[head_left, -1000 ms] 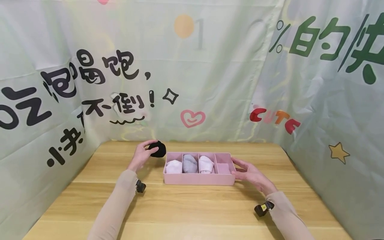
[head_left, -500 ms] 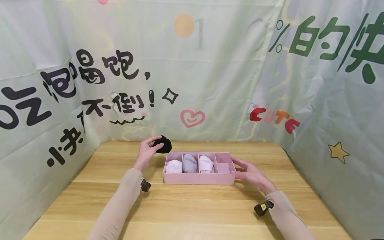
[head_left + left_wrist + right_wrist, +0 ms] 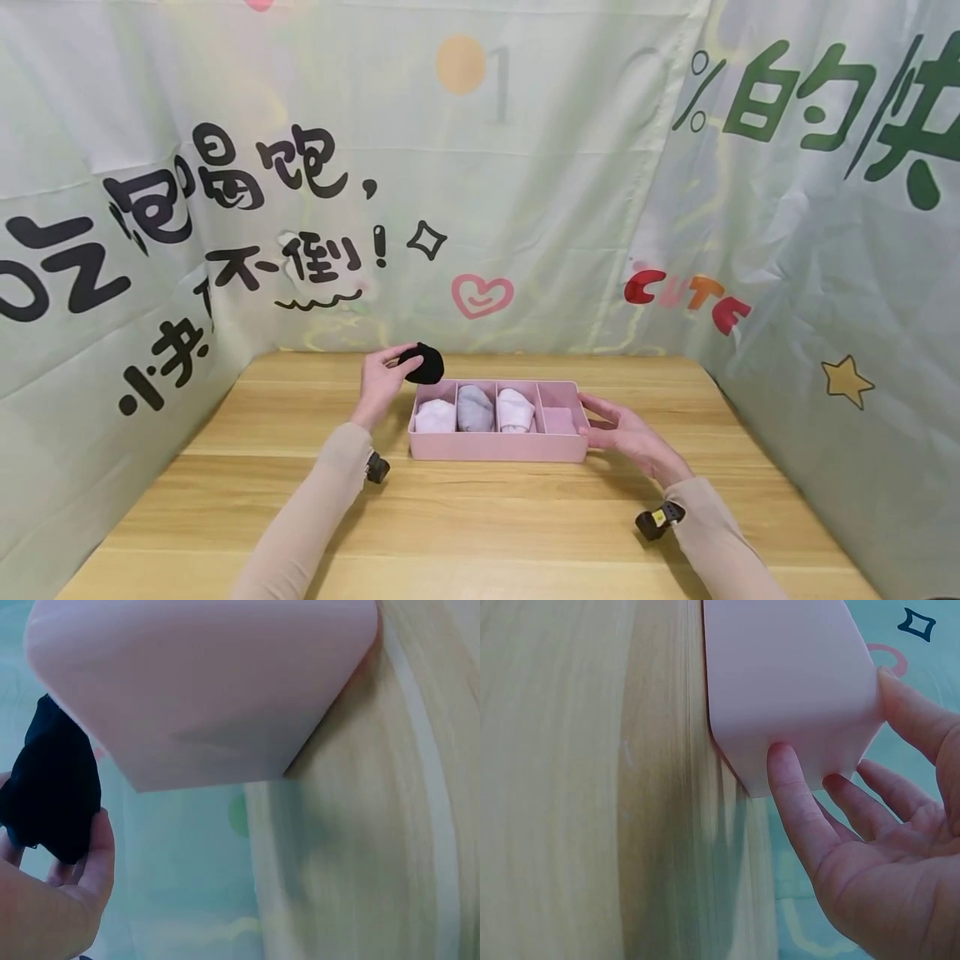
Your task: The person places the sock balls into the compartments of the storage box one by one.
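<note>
My left hand (image 3: pixel 381 382) pinches a rolled black sock (image 3: pixel 426 365) between thumb and fingers, held up over the back left corner of a pink divided box (image 3: pixel 495 448). The left wrist view shows the black sock (image 3: pixel 56 784) beside the box's end wall (image 3: pixel 202 697). Three compartments hold rolled socks: a white one (image 3: pixel 435 418), a grey one (image 3: pixel 475 408) and a pale pinkish one (image 3: pixel 516 411). The rightmost compartment shows its bare pink inside. My right hand (image 3: pixel 636 435) touches the box's right end, fingertips (image 3: pixel 783 755) against the wall and thumb at the rim.
The box stands on a wooden table (image 3: pixel 480 517) toward its back. Printed cloth curtains (image 3: pixel 555 208) enclose the table at the back and both sides. Small black cameras (image 3: pixel 377 467) are strapped to both wrists.
My left hand has carried the black sock to the right, first rising a little, from beside the box to over its back left corner. The right hand and the box have stayed put.
</note>
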### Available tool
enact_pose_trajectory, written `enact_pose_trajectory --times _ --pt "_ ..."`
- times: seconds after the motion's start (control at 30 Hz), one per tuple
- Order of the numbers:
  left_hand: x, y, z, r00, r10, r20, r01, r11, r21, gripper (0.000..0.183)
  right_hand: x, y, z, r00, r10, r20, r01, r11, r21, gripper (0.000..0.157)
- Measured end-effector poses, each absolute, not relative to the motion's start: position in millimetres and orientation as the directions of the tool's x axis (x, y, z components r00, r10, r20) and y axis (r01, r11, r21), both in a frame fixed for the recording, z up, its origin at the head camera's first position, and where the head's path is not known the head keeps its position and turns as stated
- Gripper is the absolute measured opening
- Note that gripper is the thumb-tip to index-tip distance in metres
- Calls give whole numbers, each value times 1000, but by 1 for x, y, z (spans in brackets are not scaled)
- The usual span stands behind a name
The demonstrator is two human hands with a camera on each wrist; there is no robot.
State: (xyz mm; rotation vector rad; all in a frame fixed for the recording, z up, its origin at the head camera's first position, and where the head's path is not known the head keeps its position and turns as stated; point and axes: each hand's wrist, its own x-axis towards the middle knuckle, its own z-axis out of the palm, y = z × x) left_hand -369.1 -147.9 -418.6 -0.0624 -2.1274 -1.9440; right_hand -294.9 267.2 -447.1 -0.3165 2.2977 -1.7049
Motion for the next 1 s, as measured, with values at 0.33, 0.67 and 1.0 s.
enact_pose_trajectory --times 0.33,0.67,1.0 --pt "-366 -131 -416 -967 -121 226 216 90 972 32 -294 267 -445 -946 -312 -88 -9 296 -955 82" --pt "-356 -108 -410 -989 -18 149 150 -68 986 37 -295 267 -440 -944 -319 -89 -11 299 -954 83" --pt "-354 -93 -416 -984 -37 176 177 -16 984 31 -294 266 -443 -940 -328 -91 -4 279 -960 82"
